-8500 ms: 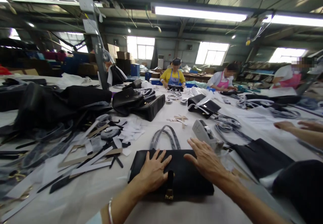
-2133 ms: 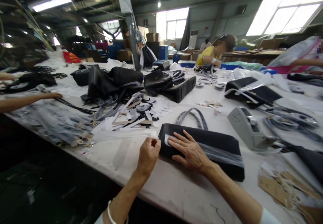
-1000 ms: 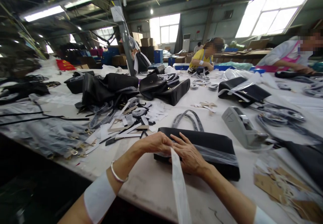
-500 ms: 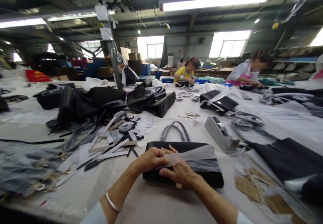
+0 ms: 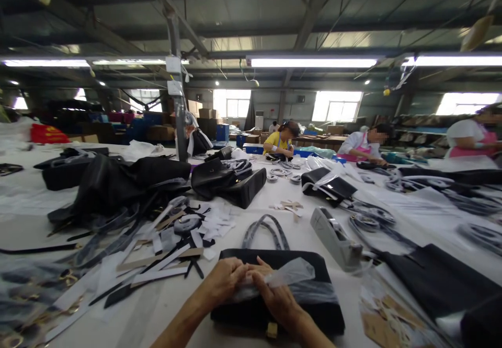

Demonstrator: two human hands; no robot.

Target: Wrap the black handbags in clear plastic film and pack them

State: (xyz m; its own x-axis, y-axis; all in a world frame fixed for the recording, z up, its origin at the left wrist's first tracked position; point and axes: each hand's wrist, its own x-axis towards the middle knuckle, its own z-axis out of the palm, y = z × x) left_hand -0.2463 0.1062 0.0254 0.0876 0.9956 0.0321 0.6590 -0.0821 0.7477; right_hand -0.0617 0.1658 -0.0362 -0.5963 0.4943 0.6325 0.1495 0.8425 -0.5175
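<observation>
In front of me a black handbag (image 5: 314,306) lies flat, its twin handles (image 5: 266,228) wrapped and arched away from me. A gold clasp (image 5: 271,330) shows at its near side. Over the bag's left middle, my left hand (image 5: 229,280) is closed on a strip of translucent plastic film (image 5: 296,271). My right hand (image 5: 276,298) meets it there, the film bunched between its thumb and fingers, with a loose end sticking out to the right. More film lies across the bag's right half. The fingertips partly hide each other.
A grey tape dispenser (image 5: 335,238) stands right of the bag. Paper and strap scraps (image 5: 172,259) litter the left, with black bags (image 5: 117,181) behind. Brown tags (image 5: 382,314) and black material (image 5: 439,280) lie right. Co-workers (image 5: 280,141) work across the table.
The film, stretched rightward across the bag before, is now gathered, its loose end shorter and raised. My hands have drawn closer together. The view has tilted up, so everything sits lower.
</observation>
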